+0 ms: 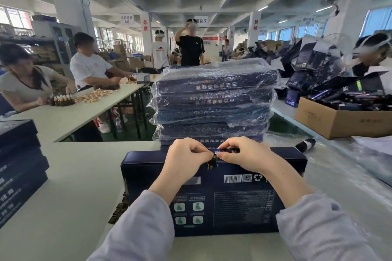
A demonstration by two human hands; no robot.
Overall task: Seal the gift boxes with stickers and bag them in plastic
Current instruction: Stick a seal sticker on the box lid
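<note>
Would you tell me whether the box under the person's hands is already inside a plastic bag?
No, the dark blue box lies bare on the table, while only the stack behind it is wrapped in plastic.

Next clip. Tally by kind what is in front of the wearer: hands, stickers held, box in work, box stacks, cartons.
Hands: 2 (left hand, right hand)
Sticker, pinched by both: 1
Gift box in work: 1
Bagged stack: 1
Unbagged stack: 1
Cardboard carton: 1
Total: 7

Navy gift box (233,197) printed with white barcode and teal icons; grey sleeves (144,222); pale grey-green table (63,186).
</note>
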